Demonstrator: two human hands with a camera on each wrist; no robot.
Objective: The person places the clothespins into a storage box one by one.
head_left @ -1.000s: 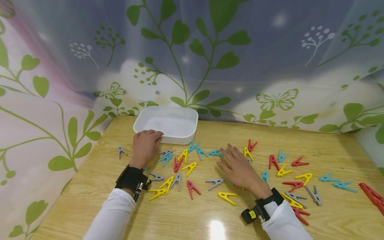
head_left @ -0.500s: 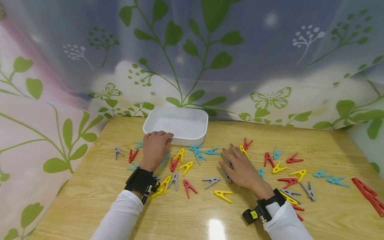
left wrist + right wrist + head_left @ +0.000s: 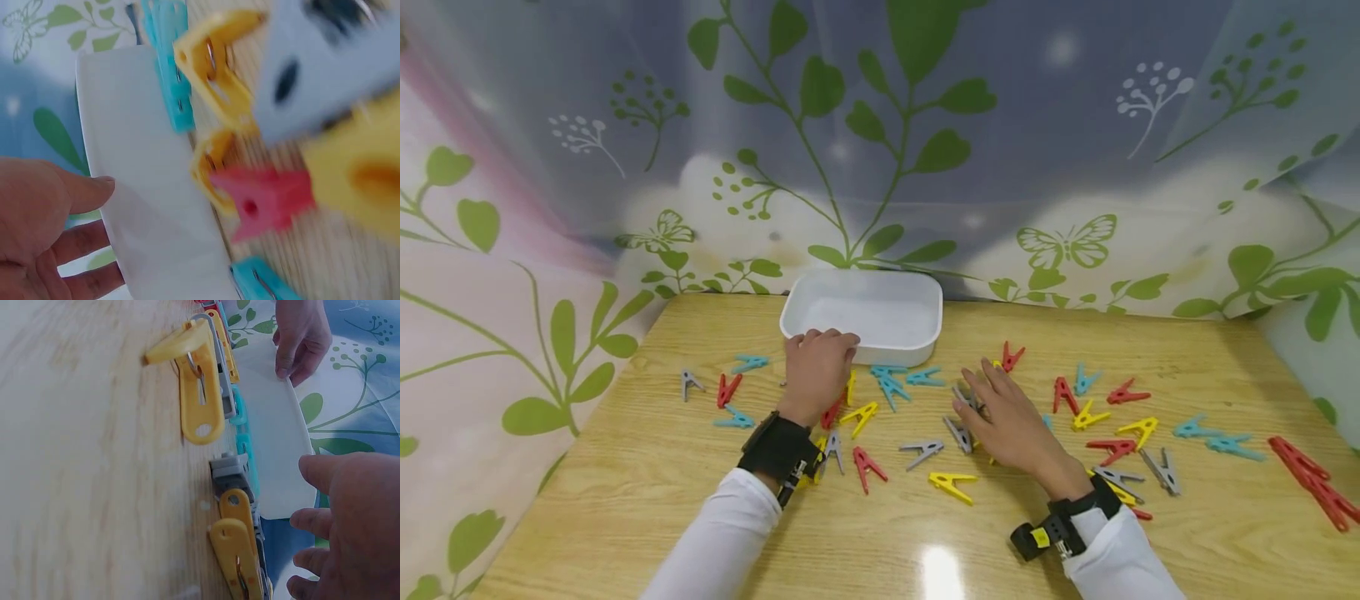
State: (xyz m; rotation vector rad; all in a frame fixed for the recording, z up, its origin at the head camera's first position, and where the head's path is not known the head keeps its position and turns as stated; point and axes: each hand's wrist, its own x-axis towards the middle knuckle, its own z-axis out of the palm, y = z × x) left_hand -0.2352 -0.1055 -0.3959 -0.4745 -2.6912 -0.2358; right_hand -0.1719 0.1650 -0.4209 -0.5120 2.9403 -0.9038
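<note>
A white rectangular tub (image 3: 901, 355) stands at the back of the wooden table by the curtain. The left hand (image 3: 817, 377) holds its near rim; in the left wrist view the thumb and fingers of the left hand (image 3: 56, 231) are at the tub's edge (image 3: 147, 187). The right hand (image 3: 1015, 425) hovers or rests over the clothespins right of the tub, fingers spread and holding nothing, beside grey pegs (image 3: 958, 433). In the right wrist view the right hand (image 3: 356, 519) is apart from the tub (image 3: 275, 444).
Red, yellow, blue and grey clothespins lie scattered over the table (image 3: 700, 517). Several, such as a blue one (image 3: 733, 418) and a grey one (image 3: 691, 383), lie left of the left arm; red ones (image 3: 1311, 483) lie at the far right. A patterned curtain (image 3: 985, 183) hangs behind.
The left hand and the tub have moved to the right along the back of the table, uncovering pegs at the left. The right hand has hardly moved.
</note>
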